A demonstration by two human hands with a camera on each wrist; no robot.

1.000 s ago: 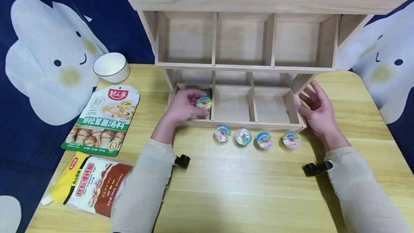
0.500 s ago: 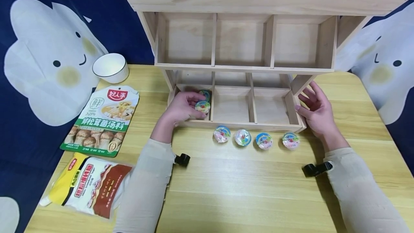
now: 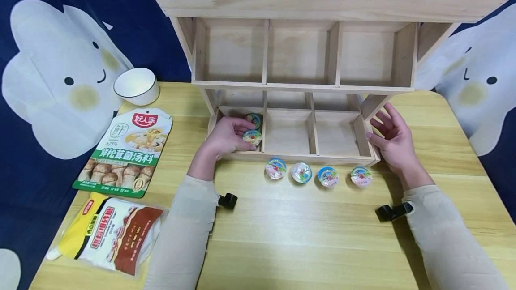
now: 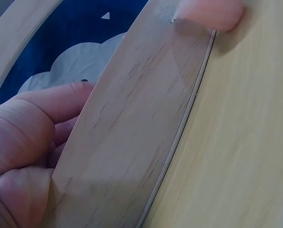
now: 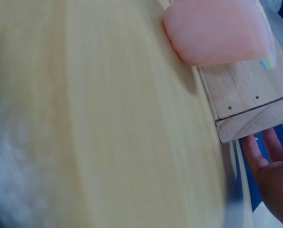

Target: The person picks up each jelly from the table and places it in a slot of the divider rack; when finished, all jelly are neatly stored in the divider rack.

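Note:
In the head view, my left hand [image 3: 226, 137] reaches into the lower left compartment of a wooden shelf rack [image 3: 290, 158]. Its thumb and fingers pinch a small jelly cup [image 3: 252, 138] with a colourful lid. Behind that cup lies another jelly cup [image 3: 253, 120], partly covered by the fingers. My right hand [image 3: 393, 140] touches the rack's right side with relaxed fingers and holds nothing. The left wrist view shows my left hand [image 4: 25, 137] over the front board, its held cup hidden. In the right wrist view, fingertips [image 5: 252, 147] meet the side panel.
Several jelly cups [image 3: 301, 172] stand in a row before the rack. At the left are a white bowl [image 3: 137, 86], a mushroom soup seasoning pouch [image 3: 125, 151] and a white, yellow and brown bag [image 3: 109, 234]. The upper tier [image 3: 302, 87] overhangs the lower compartments.
The jelly cup in my left hand has come down a little toward the compartment's front, exposing more of the cup behind. My right hand stays at the rack's side.

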